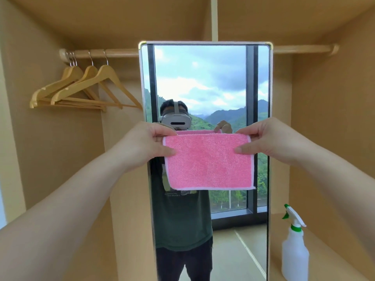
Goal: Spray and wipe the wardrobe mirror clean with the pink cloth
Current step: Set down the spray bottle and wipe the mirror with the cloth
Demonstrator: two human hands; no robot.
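Note:
A tall framed mirror [203, 82] stands upright in the middle of the wooden wardrobe. In front of it hangs a pink cloth [210, 163] with a pale edge, spread flat. My left hand [146, 145] pinches its upper left corner and my right hand [265, 140] pinches its upper right corner. The cloth covers part of the mirror's middle. A white spray bottle [294, 252] with a green and white trigger head stands on a ledge to the right of the mirror, apart from both hands.
Several wooden hangers [81, 88] hang on the rail [113, 53] at the upper left. The wardrobe's wooden walls close in on both sides. The mirror reflects a person, a window and hills.

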